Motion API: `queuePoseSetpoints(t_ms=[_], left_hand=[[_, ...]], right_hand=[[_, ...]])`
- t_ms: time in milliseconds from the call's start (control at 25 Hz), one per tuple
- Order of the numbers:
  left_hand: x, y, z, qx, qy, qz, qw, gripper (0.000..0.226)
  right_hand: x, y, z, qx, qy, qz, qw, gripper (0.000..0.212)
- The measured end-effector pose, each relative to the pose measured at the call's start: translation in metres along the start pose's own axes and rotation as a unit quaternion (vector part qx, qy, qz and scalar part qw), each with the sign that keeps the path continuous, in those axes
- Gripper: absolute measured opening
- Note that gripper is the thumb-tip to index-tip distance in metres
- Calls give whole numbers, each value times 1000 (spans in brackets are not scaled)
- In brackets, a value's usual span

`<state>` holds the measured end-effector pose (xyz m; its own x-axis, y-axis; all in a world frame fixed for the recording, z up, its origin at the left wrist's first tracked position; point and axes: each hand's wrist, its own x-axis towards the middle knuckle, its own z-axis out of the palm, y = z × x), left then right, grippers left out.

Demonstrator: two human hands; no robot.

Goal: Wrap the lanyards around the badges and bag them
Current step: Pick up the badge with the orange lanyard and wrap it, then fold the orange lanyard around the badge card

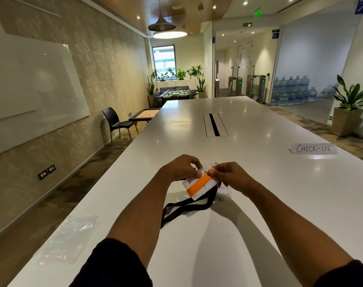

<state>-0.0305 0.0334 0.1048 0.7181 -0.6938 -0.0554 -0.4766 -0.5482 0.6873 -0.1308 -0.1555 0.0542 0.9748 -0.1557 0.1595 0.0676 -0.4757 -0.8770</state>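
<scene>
We are pinching the badge (199,184) with the fingers of our left hand (181,167) and right hand (231,175), its black lanyard (184,207) trailing onto the white surface (259,214) near clear bags (66,239).

Your left hand (181,166) and right hand (228,174) meet over the long white surface (259,183), both pinching the top edge of a white badge (199,184) with an orange stripe — it is tilted, raised off the surface. Its black lanyard (184,207) hangs from beneath the badge and trails in loose loops toward you. More white cards (224,190) lie under your right hand. A clear plastic bag (66,239) lies flat near the left edge, well apart from the badge. A folded paper sign (313,148) reading "CHECK-IN" stands far to the right.
</scene>
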Motion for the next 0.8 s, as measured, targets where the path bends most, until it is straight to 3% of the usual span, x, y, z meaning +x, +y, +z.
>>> queuePoseSetpoints(t_ms=[280,400,560,800], left_hand=[[-9,-17,0,56,100,-9,993,30],[-25,-39,-11,120,96,-50,987,34],[-60,-77,-43,343,32,-139,928,31],[-131,-138,-104,391,32,-277,877,17]], right_hand=[[0,12,23,119,41,17,992,19],[3,23,35,131,62,41,989,21],[6,39,42,126,65,52,989,26],[8,48,50,124,67,66,988,26]])
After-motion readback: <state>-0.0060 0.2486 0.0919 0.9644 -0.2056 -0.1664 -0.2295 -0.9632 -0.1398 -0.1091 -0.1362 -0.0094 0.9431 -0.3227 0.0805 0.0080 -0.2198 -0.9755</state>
